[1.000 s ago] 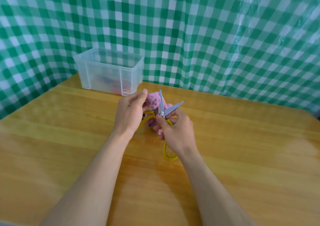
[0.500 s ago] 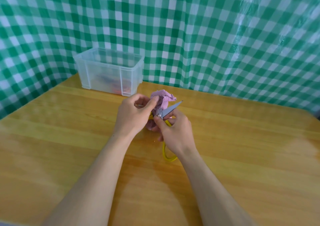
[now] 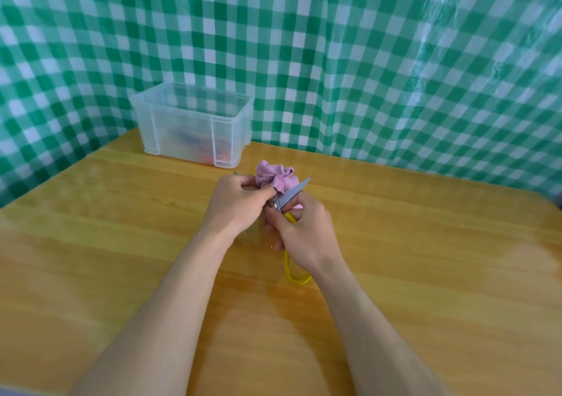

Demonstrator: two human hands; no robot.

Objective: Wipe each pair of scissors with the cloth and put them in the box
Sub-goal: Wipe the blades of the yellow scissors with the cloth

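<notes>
Both hands meet near the middle of the wooden worktop [image 3: 121, 243], with the yellow-handled scissors with grey metal blades [image 3: 292, 194] caught right between them. The right hand [image 3: 305, 234] curls its fingers round the yellow handle close to the pivot with the thumb on top. One handle loop pokes out under the wrist, low over the wood; whether it touches, I cannot tell. The left hand [image 3: 238, 205] is curled as well, thumb and fingers pinching the crumpled pink cloth [image 3: 273, 176]. The cloth bunches up beyond the knuckles and covers most of one blade. Just a small grey tip peeks out on the far side of that hand. The other blade is spread wide of it, pointing up and to the right, away from the person, smooth and grey, its tip free of the cloth. Ahead and slightly left, near the hands but apart from them, the clear plastic box [image 3: 194, 122] stands open-topped at the worktop's far edge. It sits hard by the green-and-white checked sheet [image 3: 365, 61] that walls in the back and left side. Blurred red and blue shapes show through its frosted wall. Wide stretches of wood lie on either side of the forearms, and the far right corner of the worktop shows at the frame's edge.
</notes>
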